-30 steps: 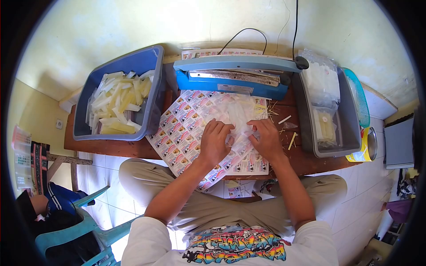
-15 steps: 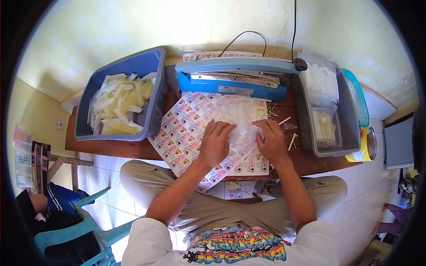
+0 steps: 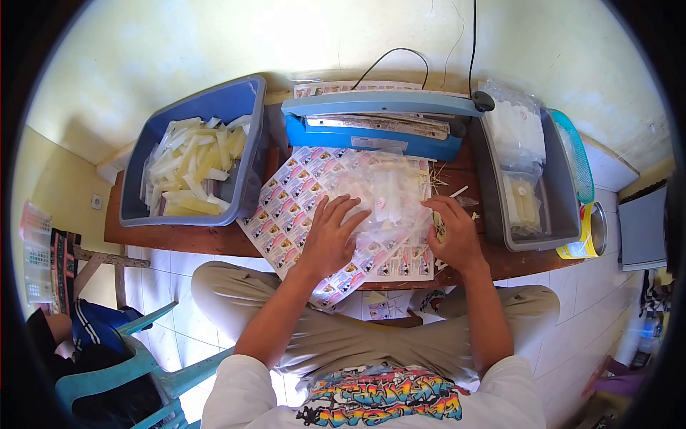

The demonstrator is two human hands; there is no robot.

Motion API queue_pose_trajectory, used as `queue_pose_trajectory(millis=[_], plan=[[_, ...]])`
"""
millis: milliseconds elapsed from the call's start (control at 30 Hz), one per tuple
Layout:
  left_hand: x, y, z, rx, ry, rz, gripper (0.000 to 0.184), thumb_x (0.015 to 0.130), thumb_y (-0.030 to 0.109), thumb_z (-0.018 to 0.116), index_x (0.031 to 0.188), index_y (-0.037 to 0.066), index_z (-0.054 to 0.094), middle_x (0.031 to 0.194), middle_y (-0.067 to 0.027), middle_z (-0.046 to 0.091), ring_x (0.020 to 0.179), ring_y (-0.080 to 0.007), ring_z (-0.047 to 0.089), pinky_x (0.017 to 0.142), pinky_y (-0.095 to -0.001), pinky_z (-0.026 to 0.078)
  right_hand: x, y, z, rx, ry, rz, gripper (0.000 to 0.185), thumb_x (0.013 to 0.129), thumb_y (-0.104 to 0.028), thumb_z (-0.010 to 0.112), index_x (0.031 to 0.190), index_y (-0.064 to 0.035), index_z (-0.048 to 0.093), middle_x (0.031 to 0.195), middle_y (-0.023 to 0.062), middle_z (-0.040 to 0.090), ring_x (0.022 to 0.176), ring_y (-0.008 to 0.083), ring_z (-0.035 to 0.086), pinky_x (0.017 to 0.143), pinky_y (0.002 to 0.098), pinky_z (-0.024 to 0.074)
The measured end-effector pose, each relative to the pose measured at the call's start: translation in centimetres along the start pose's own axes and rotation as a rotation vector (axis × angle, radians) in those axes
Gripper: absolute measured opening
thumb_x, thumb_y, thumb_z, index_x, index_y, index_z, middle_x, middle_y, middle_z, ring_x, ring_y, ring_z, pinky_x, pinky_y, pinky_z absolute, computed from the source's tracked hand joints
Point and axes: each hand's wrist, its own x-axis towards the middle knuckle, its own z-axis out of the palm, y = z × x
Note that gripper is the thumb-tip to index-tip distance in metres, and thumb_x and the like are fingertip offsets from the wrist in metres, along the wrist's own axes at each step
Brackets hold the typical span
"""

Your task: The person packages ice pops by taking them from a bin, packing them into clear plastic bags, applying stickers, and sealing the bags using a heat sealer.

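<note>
A clear plastic bag (image 3: 388, 196) with whitish sticks inside lies on printed label sheets (image 3: 289, 207) in the middle of the table. To its left is my left hand (image 3: 330, 236), fingers spread and slightly bent, with nothing gripped. My right hand (image 3: 455, 232) is at the bag's right side, fingers curved and thumb apart. A small yellowish patterned patch shows between that thumb and the fingers; whether the hand touches it I cannot tell. Behind the bag stands a blue bag sealer (image 3: 371, 136), its long arm across the top.
On the left, a blue-grey bin (image 3: 246, 189) holds many white and yellowish sticks. A grey bin (image 3: 547, 243) on the right contains filled clear bags (image 3: 518, 136). Beside it are a turquoise basket (image 3: 582, 161) and a yellow tin (image 3: 587, 239). Thin sticks (image 3: 444, 175) lie scattered near the sealer.
My hands have moved apart, the left one leftward and the right one rightward and down. The bag between them is more exposed, and its sticks show more clearly.
</note>
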Motion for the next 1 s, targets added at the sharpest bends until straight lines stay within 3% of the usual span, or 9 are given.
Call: queue_pose_trajectory(millis=[200, 267, 400, 567, 633, 733, 833, 900, 1000], plan=[[1.2, 0.4, -2.9, -0.259, 0.035, 0.091, 0.053, 0.086, 0.009, 0.084, 0.137, 0.011, 0.07, 0.147, -0.0147, 0.063, 0.146, -0.0362, 0.053, 0.124, -0.0537, 0.04, 0.8, -1.8, -0.7, 0.112, -0.01, -0.1, 0.055, 0.077, 0.002, 0.068, 0.132, -0.0066, 0.069, 0.136, 0.0176, 0.066, 0.126, 0.0403, 0.066, 0.108, 0.047, 0.0549], [1.6, 0.3, -3.3, -0.346, 0.173, 0.026, 0.042, 0.091, 0.007, 0.082, 0.132, 0.008, 0.072, 0.141, -0.0156, 0.068, 0.137, -0.0362, 0.061, 0.115, -0.0474, 0.049, 1.4, -2.6, -0.3, 0.128, 0.025, -0.112, 0.053, 0.079, 0.001, 0.071, 0.132, -0.0067, 0.069, 0.136, 0.0168, 0.067, 0.126, 0.0397, 0.066, 0.107, 0.0465, 0.0551], [2.7, -0.4, -4.8, -0.336, 0.379, -0.067, 0.028, 0.094, 0.004, 0.078, 0.122, 0.002, 0.075, 0.127, -0.0169, 0.075, 0.119, -0.0358, 0.072, 0.103, -0.044, 0.055, 3.2, -4.6, 1.2, 0.171, 0.059, -0.1, 0.051, 0.082, -0.001, 0.075, 0.132, -0.0072, 0.07, 0.135, 0.0163, 0.068, 0.125, 0.0386, 0.067, 0.105, 0.046, 0.0555], [3.1, -2.1, -9.5, -0.204, 0.608, -0.102, 0.021, 0.098, 0.003, 0.076, 0.118, 0.0, 0.076, 0.115, -0.0165, 0.078, 0.108, -0.0321, 0.075, 0.097, -0.0384, 0.056, 7.4, -8.0, 3.6, 0.325, 0.024, -0.181, 0.043, 0.091, -0.008, 0.079, 0.133, -0.0051, 0.069, 0.127, 0.017, 0.071, 0.11, 0.0332, 0.073, 0.096, 0.042, 0.0588], [2.8, -3.0, -12.4, -0.293, 0.622, -0.284, 0.02, 0.102, 0.006, 0.072, 0.12, 0.0, 0.076, 0.114, -0.0164, 0.079, 0.106, -0.0287, 0.076, 0.095, -0.0363, 0.056, 10.2, -10.2, 4.6, 0.372, 0.021, -0.254, 0.041, 0.095, -0.011, 0.079, 0.133, -0.004, 0.068, 0.125, 0.0173, 0.072, 0.105, 0.0305, 0.074, 0.092, 0.0406, 0.0597], [2.8, -6.9, -15.6, -0.144, 0.696, -0.413, 0.018, 0.101, 0.006, 0.07, 0.117, 0.0, 0.076, 0.11, -0.0195, 0.079, 0.101, -0.0357, 0.077, 0.09, -0.0421, 0.059, 15.3, -14.2, 7.3, 0.482, 0.043, -0.363, 0.039, 0.096, -0.012, 0.078, 0.133, -0.0031, 0.068, 0.121, 0.0173, 0.073, 0.106, 0.0296, 0.074, 0.091, 0.0408, 0.06], [2.7, -12.8, -17.4, -0.059, 0.717, -0.478, 0.021, 0.103, 0.005, 0.064, 0.119, 0.0, 0.076, 0.11, -0.021, 0.079, 0.105, -0.0355, 0.077, 0.092, -0.0421, 0.058, 21.2, -18.3, 11.0, 0.591, -0.003, -0.393, 0.037, 0.097, -0.014, 0.078, 0.13, -0.0016, 0.068, 0.119, 0.0183, 0.072, 0.105, 0.0309, 0.074, 0.087, 0.0408, 0.0606], [2.4, -15.7, -18.5, -0.014, 0.696, -0.55, 0.024, 0.104, 0.003, 0.059, 0.12, 0.0, 0.076, 0.113, -0.0217, 0.079, 0.108, -0.0367, 0.077, 0.095, -0.0435, 0.058, 25.3, -19.9, 14.5, 0.522, -0.029, -0.513, 0.034, 0.096, -0.013, 0.078, 0.126, -0.0003, 0.067, 0.119, 0.0206, 0.072, 0.105, 0.0369, 0.074, 0.089, 0.0452, 0.0604], [1.4, -20.6, -19.1, 0.076, 0.622, -0.652, 0.03, 0.104, 0.0, 0.056, 0.126, 0.003, 0.076, 0.119, -0.0205, 0.079, 0.114, -0.0329, 0.077, 0.1, -0.0411, 0.057, 30.3, -21.0, 20.6, 0.399, -0.058, -0.552, 0.034, 0.097, -0.009, 0.077, 0.128, -0.0003, 0.067, 0.121, 0.0216, 0.074, 0.106, 0.0376, 0.075, 0.09, 0.0451, 0.0616]])
